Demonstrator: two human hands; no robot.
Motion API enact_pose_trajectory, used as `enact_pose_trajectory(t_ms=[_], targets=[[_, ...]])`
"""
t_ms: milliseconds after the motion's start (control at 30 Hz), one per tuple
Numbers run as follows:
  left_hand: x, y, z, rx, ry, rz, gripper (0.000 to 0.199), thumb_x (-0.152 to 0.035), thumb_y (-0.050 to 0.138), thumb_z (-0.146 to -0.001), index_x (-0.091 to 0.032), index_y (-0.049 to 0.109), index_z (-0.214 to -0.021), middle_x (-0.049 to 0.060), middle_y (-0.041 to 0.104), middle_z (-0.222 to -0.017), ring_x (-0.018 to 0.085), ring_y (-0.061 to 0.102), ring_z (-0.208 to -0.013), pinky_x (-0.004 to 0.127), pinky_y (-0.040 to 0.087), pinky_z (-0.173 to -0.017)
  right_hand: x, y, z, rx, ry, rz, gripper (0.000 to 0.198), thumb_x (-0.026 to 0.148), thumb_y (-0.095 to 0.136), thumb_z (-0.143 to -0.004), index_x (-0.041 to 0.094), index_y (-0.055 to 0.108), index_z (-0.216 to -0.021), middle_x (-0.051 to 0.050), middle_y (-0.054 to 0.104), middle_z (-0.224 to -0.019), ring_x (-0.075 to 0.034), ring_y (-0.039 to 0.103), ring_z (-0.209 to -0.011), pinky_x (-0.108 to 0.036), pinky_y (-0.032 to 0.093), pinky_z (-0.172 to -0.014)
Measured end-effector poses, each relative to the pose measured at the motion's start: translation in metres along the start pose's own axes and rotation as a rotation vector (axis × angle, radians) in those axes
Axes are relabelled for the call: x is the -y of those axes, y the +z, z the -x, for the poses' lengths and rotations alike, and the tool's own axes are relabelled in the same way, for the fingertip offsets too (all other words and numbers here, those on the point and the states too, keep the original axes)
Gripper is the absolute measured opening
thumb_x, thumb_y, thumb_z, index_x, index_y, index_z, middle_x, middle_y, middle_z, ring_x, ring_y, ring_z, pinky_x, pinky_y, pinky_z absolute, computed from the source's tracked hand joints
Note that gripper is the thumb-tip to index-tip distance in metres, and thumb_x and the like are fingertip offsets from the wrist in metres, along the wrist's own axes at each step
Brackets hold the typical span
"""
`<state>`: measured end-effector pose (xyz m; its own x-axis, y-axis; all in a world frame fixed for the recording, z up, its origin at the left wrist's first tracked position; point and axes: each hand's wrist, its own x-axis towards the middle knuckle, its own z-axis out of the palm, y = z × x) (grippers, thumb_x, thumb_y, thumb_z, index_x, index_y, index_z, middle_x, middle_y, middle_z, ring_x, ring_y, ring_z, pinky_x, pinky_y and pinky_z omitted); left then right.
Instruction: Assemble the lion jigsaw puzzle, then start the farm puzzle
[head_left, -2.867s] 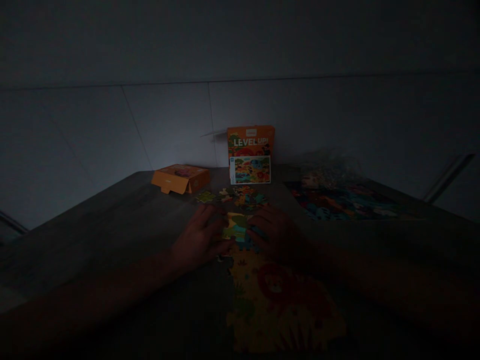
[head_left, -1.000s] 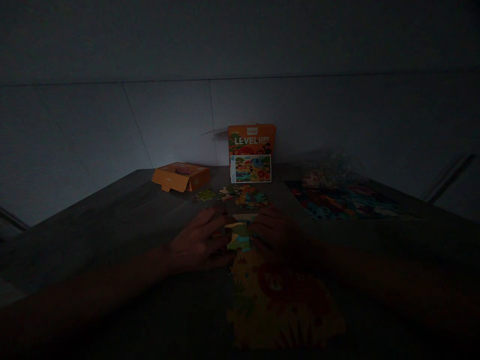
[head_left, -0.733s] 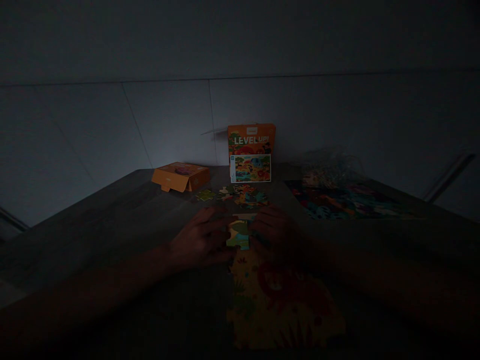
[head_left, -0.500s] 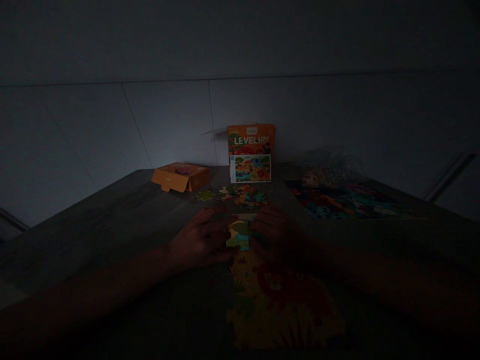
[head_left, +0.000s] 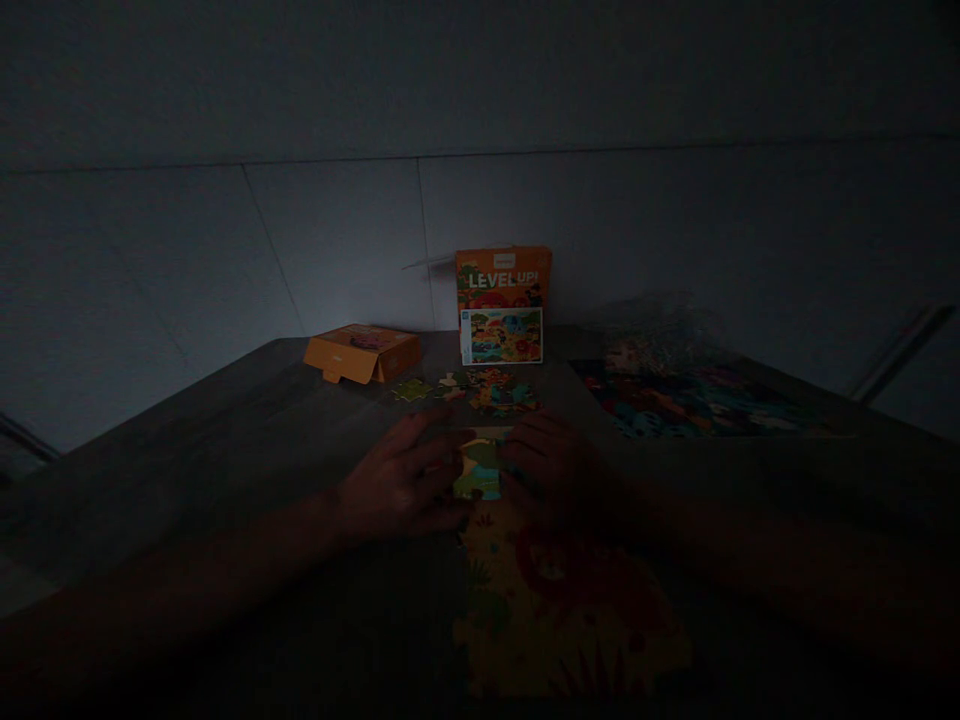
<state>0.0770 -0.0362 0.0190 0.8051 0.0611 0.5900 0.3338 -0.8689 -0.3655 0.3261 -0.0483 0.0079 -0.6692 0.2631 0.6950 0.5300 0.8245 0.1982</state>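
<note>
The scene is very dim. A green, yellow and blue puzzle piece (head_left: 478,470) lies between my hands at the far end of a partly joined jigsaw puzzle (head_left: 562,620), which shows a red lion on yellow ground. My left hand (head_left: 405,475) grips the piece's left edge with bent fingers. On the opposite side, my right hand (head_left: 544,460) has its fingers curled on the right edge, its underside dark. Whether the piece is locked into the puzzle cannot be made out.
Loose puzzle pieces (head_left: 495,390) lie beyond my hands. Behind them a picture card (head_left: 502,336) leans on an upright orange box (head_left: 504,265). An opened orange box (head_left: 364,352) sits left. At right are a dark colourful poster (head_left: 697,405) and a clear plastic bag (head_left: 660,340).
Both hands stay almost in place around the puzzle piece. My left fingers have shifted very slightly; the other things are unmoved.
</note>
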Motion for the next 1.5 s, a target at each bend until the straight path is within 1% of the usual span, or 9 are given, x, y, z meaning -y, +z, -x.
enact_pose_trajectory(t_ms=[200,333,533,833,1000,1100,1200,1400,1500], targets=[[-0.0001,-0.0004,0.0004,0.034,0.015,0.04,0.026,-0.04,0.07,-0.086,-0.015,0.066,-0.092,0.015,0.062,-0.118,0.036,0.053,-0.118,0.053,0.054,-0.09,-0.0003,-0.0029,-0.0007,-0.014,-0.014,-0.002,0.013,0.014,0.049,-0.09,0.014,0.061,-0.085,-0.008,0.062,-0.082,-0.02,0.053,-0.08,-0.035,0.043,-0.079],[-0.0006,-0.0017,-0.001,0.007,0.015,0.051,0.026,-0.039,0.07,-0.085,-0.014,0.064,-0.093,0.016,0.061,-0.117,0.035,0.053,-0.116,0.052,0.054,-0.091,-0.0013,-0.0021,-0.0002,-0.009,0.006,-0.011,0.014,0.015,0.048,-0.092,0.014,0.061,-0.087,-0.008,0.062,-0.083,-0.02,0.053,-0.08,-0.036,0.043,-0.078],[0.001,-0.0008,-0.0011,0.006,-0.092,0.067,0.03,-0.037,0.069,-0.086,-0.012,0.061,-0.1,0.018,0.06,-0.116,0.033,0.053,-0.114,0.05,0.054,-0.093,-0.0023,-0.0007,0.0019,-0.028,0.024,0.005,0.013,0.02,0.049,-0.092,0.014,0.061,-0.088,-0.009,0.064,-0.083,-0.022,0.054,-0.081,-0.038,0.045,-0.078],[0.0011,0.0002,-0.0014,-0.038,-0.08,0.088,0.023,-0.035,0.065,-0.089,-0.013,0.064,-0.095,0.016,0.063,-0.108,0.03,0.055,-0.109,0.046,0.055,-0.089,-0.0014,-0.002,0.0008,-0.046,0.036,-0.019,0.011,0.017,0.051,-0.09,0.014,0.061,-0.09,-0.009,0.064,-0.084,-0.022,0.055,-0.081,-0.038,0.045,-0.076],[0.001,0.0019,0.0008,-0.004,-0.101,0.069,0.023,-0.036,0.065,-0.09,-0.013,0.064,-0.096,0.015,0.062,-0.112,0.029,0.056,-0.107,0.046,0.054,-0.09,-0.0024,-0.0017,0.0008,-0.051,0.035,-0.012,0.012,0.018,0.05,-0.091,0.014,0.061,-0.091,-0.009,0.065,-0.085,-0.022,0.056,-0.082,-0.038,0.045,-0.077],[0.0001,0.002,0.001,0.023,-0.113,0.048,0.024,-0.037,0.064,-0.09,-0.014,0.065,-0.096,0.015,0.062,-0.11,0.027,0.058,-0.101,0.043,0.055,-0.086,-0.0027,-0.0016,0.0011,-0.054,0.037,-0.012,0.011,0.018,0.05,-0.092,0.015,0.061,-0.093,-0.009,0.065,-0.086,-0.021,0.057,-0.082,-0.037,0.046,-0.077],[-0.0008,0.0028,0.0017,0.016,-0.112,0.027,0.023,-0.036,0.062,-0.091,-0.013,0.065,-0.094,0.016,0.061,-0.107,0.026,0.058,-0.095,0.041,0.055,-0.081,-0.0026,-0.001,0.0017,-0.051,0.048,-0.015,0.01,0.018,0.052,-0.092,0.014,0.061,-0.093,-0.009,0.066,-0.086,-0.022,0.057,-0.083,-0.038,0.046,-0.079],[-0.0019,0.0048,0.0053,0.024,-0.119,-0.033,0.022,-0.032,0.058,-0.092,-0.011,0.064,-0.098,0.02,0.057,-0.113,0.029,0.058,-0.095,0.044,0.054,-0.078,-0.0026,0.0002,0.0016,-0.076,0.04,-0.009,0.01,0.016,0.051,-0.091,0.014,0.061,-0.092,-0.009,0.065,-0.084,-0.022,0.057,-0.081,-0.037,0.045,-0.075],[-0.0025,0.0034,0.0043,0.046,-0.113,-0.037,0.022,-0.03,0.056,-0.093,-0.011,0.063,-0.101,0.02,0.057,-0.11,0.029,0.057,-0.093,0.044,0.054,-0.076,-0.0027,0.0002,0.0013,-0.071,0.034,0.001,0.01,0.017,0.052,-0.091,0.015,0.061,-0.091,-0.008,0.066,-0.084,-0.021,0.057,-0.081,-0.037,0.045,-0.076]])
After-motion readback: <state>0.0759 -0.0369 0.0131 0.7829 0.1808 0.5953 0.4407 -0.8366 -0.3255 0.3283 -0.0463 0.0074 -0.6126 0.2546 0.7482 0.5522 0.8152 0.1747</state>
